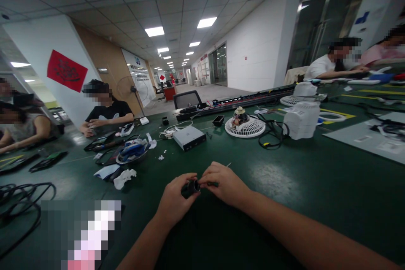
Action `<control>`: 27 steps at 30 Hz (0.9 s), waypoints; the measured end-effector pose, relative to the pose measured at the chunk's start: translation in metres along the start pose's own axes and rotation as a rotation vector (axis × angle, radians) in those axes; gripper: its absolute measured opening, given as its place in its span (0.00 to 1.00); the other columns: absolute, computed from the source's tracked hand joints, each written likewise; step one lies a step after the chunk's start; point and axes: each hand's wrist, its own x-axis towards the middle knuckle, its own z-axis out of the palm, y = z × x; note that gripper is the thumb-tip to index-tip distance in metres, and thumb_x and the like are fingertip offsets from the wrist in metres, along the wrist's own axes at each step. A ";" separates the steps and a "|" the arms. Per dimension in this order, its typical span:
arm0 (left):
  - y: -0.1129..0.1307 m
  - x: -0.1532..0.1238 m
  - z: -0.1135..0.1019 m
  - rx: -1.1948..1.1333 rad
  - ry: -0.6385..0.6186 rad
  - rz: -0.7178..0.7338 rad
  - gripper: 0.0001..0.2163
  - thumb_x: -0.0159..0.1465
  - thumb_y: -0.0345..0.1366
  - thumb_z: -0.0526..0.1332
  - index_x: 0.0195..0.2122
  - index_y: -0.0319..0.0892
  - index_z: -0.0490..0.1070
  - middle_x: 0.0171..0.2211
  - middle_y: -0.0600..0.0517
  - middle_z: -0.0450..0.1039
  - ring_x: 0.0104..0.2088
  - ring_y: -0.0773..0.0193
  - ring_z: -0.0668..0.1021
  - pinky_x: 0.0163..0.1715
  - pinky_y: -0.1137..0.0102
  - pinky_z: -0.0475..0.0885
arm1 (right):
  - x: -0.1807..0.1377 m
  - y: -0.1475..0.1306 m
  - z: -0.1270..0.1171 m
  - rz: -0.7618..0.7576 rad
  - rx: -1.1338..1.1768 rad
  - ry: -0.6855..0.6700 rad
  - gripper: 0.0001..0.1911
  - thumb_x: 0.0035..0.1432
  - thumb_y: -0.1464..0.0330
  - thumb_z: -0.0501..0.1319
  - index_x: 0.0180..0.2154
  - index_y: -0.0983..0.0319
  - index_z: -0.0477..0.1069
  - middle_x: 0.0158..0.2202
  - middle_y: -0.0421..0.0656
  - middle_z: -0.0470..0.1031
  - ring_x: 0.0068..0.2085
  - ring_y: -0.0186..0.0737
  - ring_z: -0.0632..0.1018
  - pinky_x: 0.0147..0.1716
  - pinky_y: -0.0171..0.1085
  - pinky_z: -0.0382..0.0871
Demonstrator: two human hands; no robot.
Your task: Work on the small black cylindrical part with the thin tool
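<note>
Low over the green table (221, 228), my left hand (177, 194) is closed around a small black cylindrical part (189, 189), with its round open end turned to the right. Close beside it, my right hand (223, 182) is closed in a pinch at that end. A thin light tip sticks out above the right knuckles, and something dark shows under the fingers; the kind of thing pinched there cannot be made out. Beyond both hands lies a silver optical disc drive (190, 137) with a white cable (172, 131) behind it.
A white fan grille (245, 128) with a motor, black cables (272, 133) and a white housing (302, 121) stand at the right. Cloths (134, 148), white tissue (125, 178) and dark cables (22, 202) lie left. People sit at the far left and right.
</note>
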 end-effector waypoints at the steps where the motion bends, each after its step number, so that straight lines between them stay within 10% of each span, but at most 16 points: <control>1: 0.001 0.000 0.000 -0.004 -0.009 0.011 0.22 0.55 0.30 0.70 0.51 0.46 0.72 0.46 0.50 0.80 0.45 0.57 0.81 0.48 0.62 0.77 | 0.000 0.001 0.001 -0.016 0.007 0.004 0.08 0.56 0.77 0.68 0.38 0.60 0.80 0.35 0.42 0.81 0.38 0.40 0.74 0.39 0.38 0.67; 11: 0.009 -0.001 0.001 -0.055 -0.061 0.047 0.22 0.55 0.30 0.71 0.51 0.46 0.73 0.47 0.50 0.79 0.46 0.57 0.81 0.49 0.63 0.76 | -0.001 0.003 0.002 -0.074 0.007 0.022 0.06 0.55 0.77 0.68 0.31 0.60 0.77 0.34 0.41 0.77 0.38 0.40 0.73 0.38 0.37 0.66; 27: 0.011 -0.002 0.004 -0.044 -0.101 0.089 0.23 0.57 0.24 0.65 0.54 0.48 0.72 0.48 0.49 0.79 0.48 0.56 0.79 0.51 0.59 0.74 | 0.001 -0.006 0.001 0.318 -0.132 -0.076 0.10 0.51 0.65 0.70 0.26 0.61 0.71 0.28 0.41 0.71 0.35 0.41 0.71 0.33 0.37 0.58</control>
